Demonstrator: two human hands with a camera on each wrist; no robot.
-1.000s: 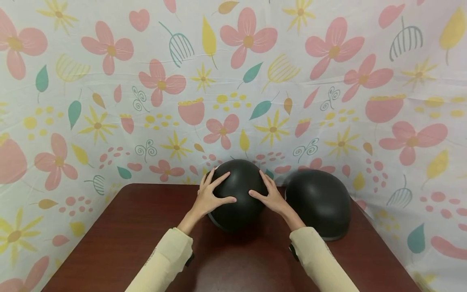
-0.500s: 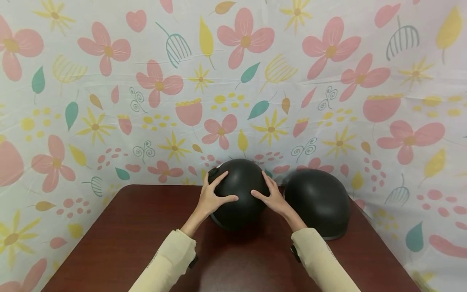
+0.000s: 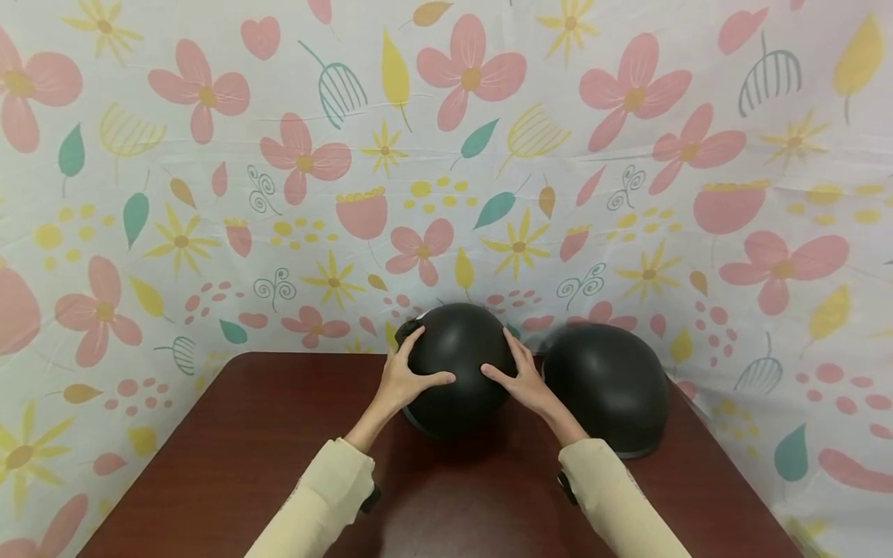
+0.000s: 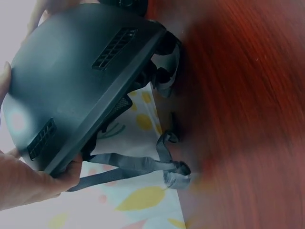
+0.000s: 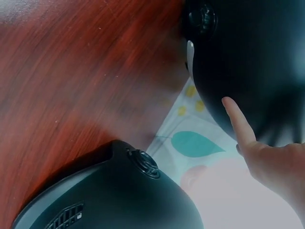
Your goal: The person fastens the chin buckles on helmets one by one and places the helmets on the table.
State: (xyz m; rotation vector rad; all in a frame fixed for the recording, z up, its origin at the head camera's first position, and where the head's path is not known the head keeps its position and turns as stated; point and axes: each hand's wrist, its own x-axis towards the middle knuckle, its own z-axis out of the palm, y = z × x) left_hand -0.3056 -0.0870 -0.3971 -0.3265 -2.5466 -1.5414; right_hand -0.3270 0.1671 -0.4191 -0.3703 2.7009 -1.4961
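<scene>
A matte black helmet (image 3: 460, 364) is held between both hands at the middle of the table's far side. On its left side, my left hand (image 3: 399, 384) grips it, thumb across the shell; in the left wrist view the fingers (image 4: 71, 174) curl under its rim. My right hand (image 3: 525, 384) holds the opposite side with thumb and fingers spread over the shell. Vent slots (image 4: 114, 47) show along the side, and grey chin straps (image 4: 128, 162) dangle from the tilted rim toward the tabletop. Most of the helmet's inside is hidden.
A second black helmet (image 3: 607, 387) rests on the dark red-brown table (image 3: 230, 442), to the right of the held one and close to my right forearm. It bears a round knob (image 5: 145, 163). Behind the table hangs a floral cloth (image 3: 432, 178).
Over the last second my left fingers have shifted on the shell, uncovering a dark round part at the held helmet's upper left edge. The second helmet stays in place.
</scene>
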